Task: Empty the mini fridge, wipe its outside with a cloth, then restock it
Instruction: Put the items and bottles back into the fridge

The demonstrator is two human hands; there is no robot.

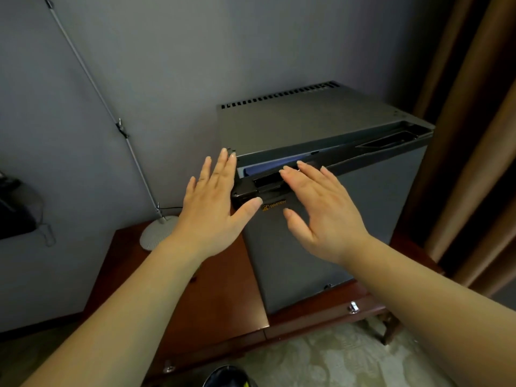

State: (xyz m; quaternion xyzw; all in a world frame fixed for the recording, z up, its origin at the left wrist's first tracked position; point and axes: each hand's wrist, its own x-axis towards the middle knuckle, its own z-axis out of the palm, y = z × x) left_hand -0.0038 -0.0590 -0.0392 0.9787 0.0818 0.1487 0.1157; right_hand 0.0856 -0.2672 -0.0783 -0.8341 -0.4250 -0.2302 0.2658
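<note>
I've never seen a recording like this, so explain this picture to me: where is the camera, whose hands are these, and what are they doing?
There is no machine here. One wide-angle camera sits on a person's head and looks forward and down, so the two bare arms are that person's own. The left hand and the right hand are both spread flat and hold nothing. They reach toward the top edge of the door of a grey mini fridge; the door seems open a crack. The fridge stands on a reddish wooden table, beside a round white lamp base. A brown curtain hangs at the right.
</note>
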